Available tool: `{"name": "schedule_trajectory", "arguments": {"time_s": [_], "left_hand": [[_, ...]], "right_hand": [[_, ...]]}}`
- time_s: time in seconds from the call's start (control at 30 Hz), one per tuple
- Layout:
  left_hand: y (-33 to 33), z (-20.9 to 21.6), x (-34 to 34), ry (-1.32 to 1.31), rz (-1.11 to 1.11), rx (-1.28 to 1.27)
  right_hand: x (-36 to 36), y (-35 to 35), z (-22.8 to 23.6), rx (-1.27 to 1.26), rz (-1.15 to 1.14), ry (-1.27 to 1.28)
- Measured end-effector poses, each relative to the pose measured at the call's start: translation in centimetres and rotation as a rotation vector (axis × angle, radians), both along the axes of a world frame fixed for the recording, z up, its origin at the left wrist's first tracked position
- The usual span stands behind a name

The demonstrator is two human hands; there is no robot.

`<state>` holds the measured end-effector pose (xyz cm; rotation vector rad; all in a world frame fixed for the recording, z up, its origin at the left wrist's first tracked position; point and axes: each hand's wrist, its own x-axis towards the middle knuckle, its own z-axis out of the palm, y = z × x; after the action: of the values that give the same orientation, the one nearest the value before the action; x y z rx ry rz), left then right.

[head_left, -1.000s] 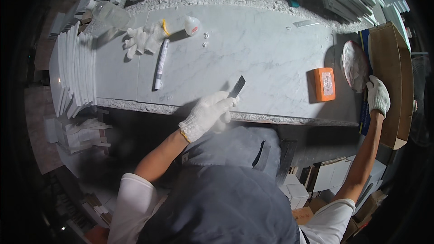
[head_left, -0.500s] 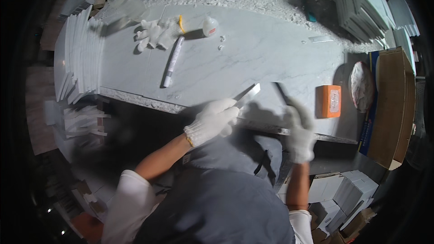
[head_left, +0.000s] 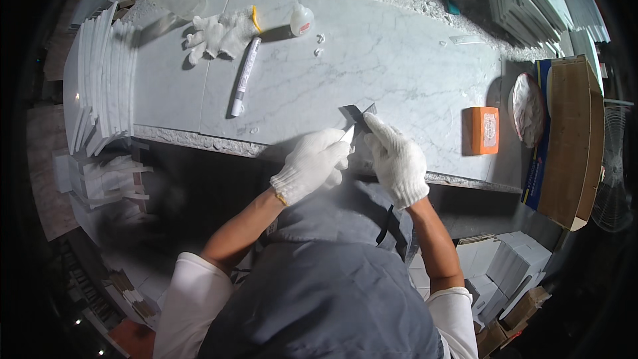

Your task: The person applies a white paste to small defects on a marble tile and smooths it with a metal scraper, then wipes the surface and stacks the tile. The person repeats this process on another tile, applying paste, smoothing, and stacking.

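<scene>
Both my hands wear white knitted gloves and meet over the near edge of the marble-patterned worktop [head_left: 279, 86]. My left hand [head_left: 318, 159] is closed around a small, thin white piece [head_left: 348, 135], whose pointed end sticks out past the fingers. In my right hand [head_left: 397, 159] a dark, thin flat piece [head_left: 357, 118] is pinched between thumb and fingers. It lies across the tip of the white piece, touching or very close to it; its exact kind cannot be made out.
A white marker pen [head_left: 245, 78], a spare glove [head_left: 222, 34] and a small squeeze bottle [head_left: 302, 20] lie farther off. On the right are an orange box [head_left: 485, 130], a round whitish pad [head_left: 527, 110] and a cardboard box [head_left: 568, 139]. White slabs [head_left: 100, 80] stand stacked left; rubble lines the back.
My right hand has moved left and up with the dark piece, bringing it to the white piece in my left hand. The white piece now shows less beyond my left fingers.
</scene>
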<state>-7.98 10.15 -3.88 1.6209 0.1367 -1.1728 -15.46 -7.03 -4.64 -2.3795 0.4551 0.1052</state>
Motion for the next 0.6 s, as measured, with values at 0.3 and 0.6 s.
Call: {"name": "schedule_trajectory", "arguments": {"time_s": [0.3,0.6], "left_hand": [[0.0,-0.1,-0.5,-0.020,0.030,-0.016],[-0.1,-0.2,-0.7,-0.143,-0.017,0.006]], "right_hand": [[0.2,-0.6,0.7,0.013,0.054,-0.113],[-0.3,0.0,1.5,0.071,0.110,-0.078]]}}
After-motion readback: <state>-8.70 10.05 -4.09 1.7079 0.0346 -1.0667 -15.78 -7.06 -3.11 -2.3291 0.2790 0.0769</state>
